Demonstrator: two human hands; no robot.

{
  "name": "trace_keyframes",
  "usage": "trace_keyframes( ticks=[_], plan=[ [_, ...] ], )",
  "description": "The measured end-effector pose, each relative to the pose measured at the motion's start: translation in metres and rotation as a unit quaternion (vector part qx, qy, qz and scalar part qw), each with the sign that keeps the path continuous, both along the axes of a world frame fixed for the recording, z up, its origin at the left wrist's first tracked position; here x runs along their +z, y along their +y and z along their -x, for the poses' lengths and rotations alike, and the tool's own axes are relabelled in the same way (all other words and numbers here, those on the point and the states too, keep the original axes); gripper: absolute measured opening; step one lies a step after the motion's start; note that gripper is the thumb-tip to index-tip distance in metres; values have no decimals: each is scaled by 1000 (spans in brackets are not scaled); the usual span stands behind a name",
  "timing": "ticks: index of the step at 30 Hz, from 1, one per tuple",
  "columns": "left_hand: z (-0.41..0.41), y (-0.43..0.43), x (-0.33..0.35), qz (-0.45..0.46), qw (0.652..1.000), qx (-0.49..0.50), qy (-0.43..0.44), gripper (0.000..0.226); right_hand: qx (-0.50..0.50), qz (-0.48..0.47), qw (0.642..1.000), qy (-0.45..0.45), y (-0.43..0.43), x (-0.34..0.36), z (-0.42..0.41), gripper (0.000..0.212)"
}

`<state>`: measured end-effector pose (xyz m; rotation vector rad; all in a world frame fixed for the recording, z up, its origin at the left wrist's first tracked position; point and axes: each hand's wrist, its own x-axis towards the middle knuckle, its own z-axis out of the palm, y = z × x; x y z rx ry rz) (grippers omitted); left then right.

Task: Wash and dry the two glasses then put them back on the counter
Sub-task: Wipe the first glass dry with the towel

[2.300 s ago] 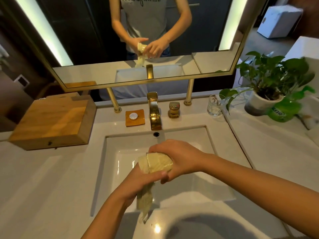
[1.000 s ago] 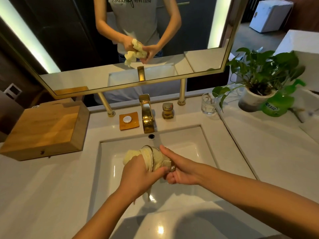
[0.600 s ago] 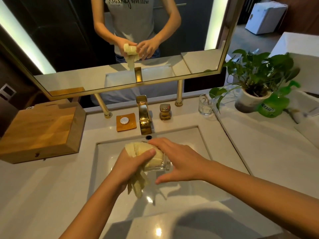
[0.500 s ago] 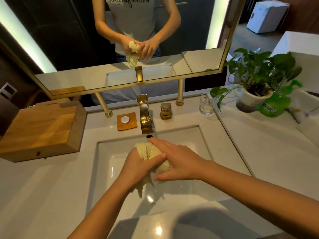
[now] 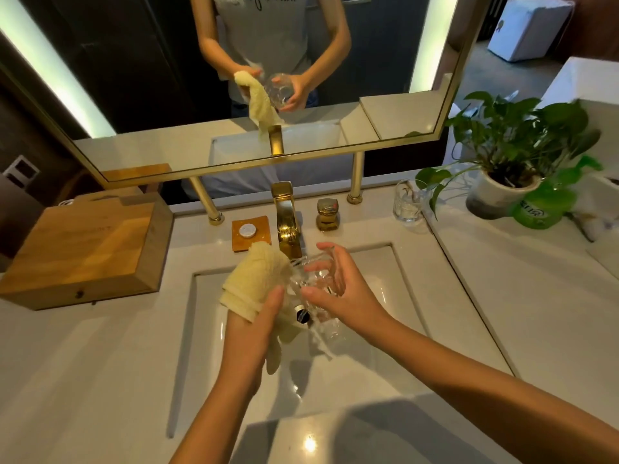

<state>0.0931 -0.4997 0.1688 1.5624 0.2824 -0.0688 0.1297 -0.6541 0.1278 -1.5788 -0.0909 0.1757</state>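
Over the white sink basin (image 5: 395, 296) my right hand (image 5: 338, 293) holds a clear cut glass (image 5: 318, 279), which is tilted on its side and uncovered. Just left of it, my left hand (image 5: 258, 326) grips a pale yellow cloth (image 5: 254, 279); the cloth bunches above my thumb and a strip hangs below the hand. The cloth touches the glass's left side. A second clear glass (image 5: 407, 204) stands upright on the counter at the back right, beside the plant.
A gold faucet (image 5: 286, 222) and its gold handle (image 5: 328, 212) stand behind the basin, with a small orange dish (image 5: 249, 232) to the left. A wooden box (image 5: 83, 249) sits at the left. A potted plant (image 5: 502, 182) and green bottle (image 5: 536, 209) stand at the right.
The cloth was wrapped around the glass with both hands pressed on it. Now the cloth has come off to the left in my left hand, and the glass shows bare in my right.
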Motion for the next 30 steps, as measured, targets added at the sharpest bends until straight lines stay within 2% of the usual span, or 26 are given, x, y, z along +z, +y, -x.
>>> trace_keyframes(
  ticks=[1, 2, 5, 8, 10, 12, 14, 16, 17, 19, 22, 24, 27, 29, 30],
  plan=[
    [3, -3, -2, 6, 999, -31, -5, 63, -10, -11, 1000, -14, 4, 4, -1, 77],
    [5, -8, -3, 15, 998, -54, -5, 62, -13, -19, 999, -28, 9, 9, -2, 77],
    [9, -21, -7, 47, 997, -64, 7, 48, 1, -18, 999, -29, 24, 16, -3, 70],
    [10, -22, -19, 66, 997, -36, 0, 48, 8, 52, 998, -17, 29, 25, -4, 54],
    [9, -20, -21, 89, 996, -15, -12, 40, 9, 134, 989, -56, 25, 33, -4, 55],
    [6, -19, -22, 52, 998, -10, -21, 37, -2, 252, 956, -150, 17, 43, -5, 52],
    [1, -18, -21, -21, 999, -26, -29, 45, 29, 383, 895, -227, 15, 57, -6, 45],
    [-3, -16, -21, -75, 995, -52, -44, 55, 78, 453, 857, -235, 20, 66, -8, 38],
    [-4, -15, -20, -86, 993, -60, -52, 58, 93, 450, 859, -226, 23, 67, -9, 36],
    [-2, -13, -18, -86, 992, -71, -52, 61, 103, 400, 889, -197, 26, 66, -16, 37],
    [-2, -5, -10, -57, 995, -79, -6, 57, 115, 262, 947, -147, 25, 60, -23, 37],
    [-6, 3, -4, -11, 994, -103, 33, 57, 121, 167, 971, -121, 24, 55, -23, 37],
    [-10, 14, 0, 148, 974, -147, 87, 59, 127, 47, 988, -70, 23, 52, -19, 33],
    [-14, 18, -4, 298, 931, -167, 128, 60, 116, -9, 993, -36, 25, 51, -18, 33],
    [-16, 21, -6, 344, 911, -180, 137, 61, 107, -25, 994, -27, 27, 49, -19, 33]
  ],
)
